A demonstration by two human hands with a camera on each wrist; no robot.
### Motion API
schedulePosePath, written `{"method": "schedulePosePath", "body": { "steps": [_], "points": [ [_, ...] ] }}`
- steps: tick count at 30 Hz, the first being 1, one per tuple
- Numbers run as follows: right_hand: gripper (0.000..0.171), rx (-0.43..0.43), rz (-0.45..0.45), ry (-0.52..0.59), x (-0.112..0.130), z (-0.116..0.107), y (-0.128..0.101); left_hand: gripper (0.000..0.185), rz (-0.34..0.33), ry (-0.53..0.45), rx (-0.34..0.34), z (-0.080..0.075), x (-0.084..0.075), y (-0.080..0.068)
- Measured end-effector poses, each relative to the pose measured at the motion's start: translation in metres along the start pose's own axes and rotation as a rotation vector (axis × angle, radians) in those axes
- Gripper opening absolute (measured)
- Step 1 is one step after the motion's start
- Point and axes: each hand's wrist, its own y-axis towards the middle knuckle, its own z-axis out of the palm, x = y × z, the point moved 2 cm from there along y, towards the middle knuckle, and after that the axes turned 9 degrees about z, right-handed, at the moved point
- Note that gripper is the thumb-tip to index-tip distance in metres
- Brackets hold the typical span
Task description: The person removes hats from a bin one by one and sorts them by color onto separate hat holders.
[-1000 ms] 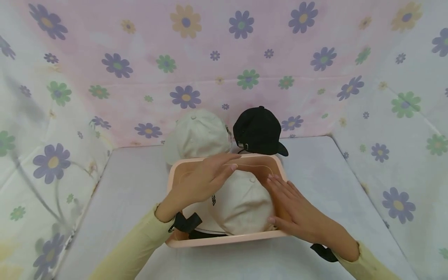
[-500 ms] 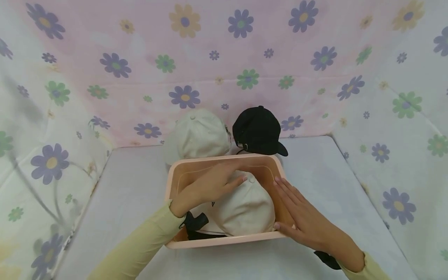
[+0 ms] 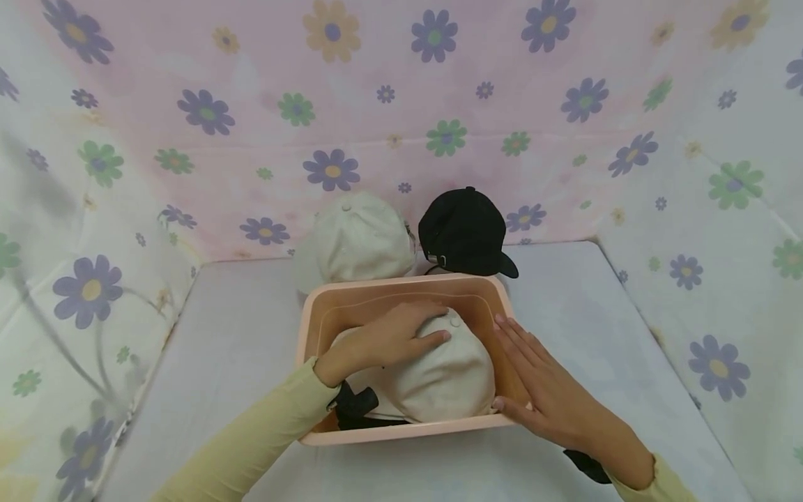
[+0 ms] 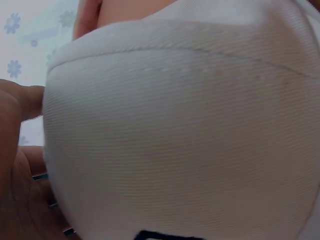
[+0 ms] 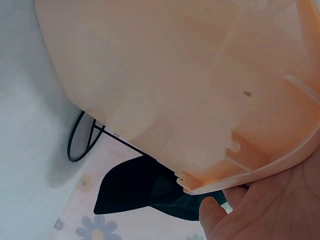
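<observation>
A peach plastic basin (image 3: 401,434) stands in the middle of the table. Inside it lies a white baseball cap (image 3: 448,380), crown up, with something black (image 3: 370,423) under its near edge. My left hand (image 3: 395,338) rests on the crown, thumb toward me and fingers over the far side. The left wrist view is filled by the white cloth, with the hand at its left edge. My right hand (image 3: 552,397) lies along the basin's right rim, fingers straight and thumb by the near right corner. From the right wrist, its palm shows against the basin's outer edge.
Behind the basin, another white cap (image 3: 364,237) and a black cap (image 3: 463,233) stand side by side. A black wire stand (image 5: 82,137) shows behind the basin in the right wrist view. Flower-printed cloth (image 3: 383,125) walls the table's back and sides.
My left hand has moved right and down from over the basin onto the white cap's crown. My right hand has slid slightly outward along the right rim. The basin and caps hold their places.
</observation>
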Motion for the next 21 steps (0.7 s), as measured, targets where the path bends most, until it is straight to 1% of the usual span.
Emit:
{"method": "schedulePosePath", "body": {
  "steps": [4, 6, 8, 11, 13, 18, 21],
  "points": [
    [0.101, 0.002, 0.016, 0.018, 0.0, 0.001, 0.001, 0.057, -0.072, -0.005, 0.023, 0.005, 0.0, 0.002],
    [0.101, 0.004, 0.021, 0.026, 0.0, 0.001, 0.001, 0.059, -0.099, -0.012, 0.006, 0.008, 0.0, 0.003],
    [0.101, 0.002, 0.02, 0.031, 0.0, 0.001, -0.001, 0.057, -0.115, -0.016, -0.025, 0.01, -0.001, 0.005],
    [0.101, -0.002, 0.011, 0.038, 0.0, 0.0, -0.003, 0.048, -0.111, -0.014, -0.085, 0.013, -0.001, 0.008],
    [0.1, -0.005, 0.008, 0.046, 0.001, 0.0, -0.003, 0.042, -0.107, -0.006, -0.105, 0.014, -0.001, 0.01],
    [0.099, -0.015, 0.001, 0.054, 0.002, 0.001, 0.0, 0.031, -0.095, -0.005, -0.106, 0.013, -0.001, 0.012],
    [0.099, -0.021, 0.0, 0.052, 0.002, 0.002, 0.0, 0.031, -0.085, -0.022, -0.108, 0.01, -0.002, 0.011]
  ]
}}
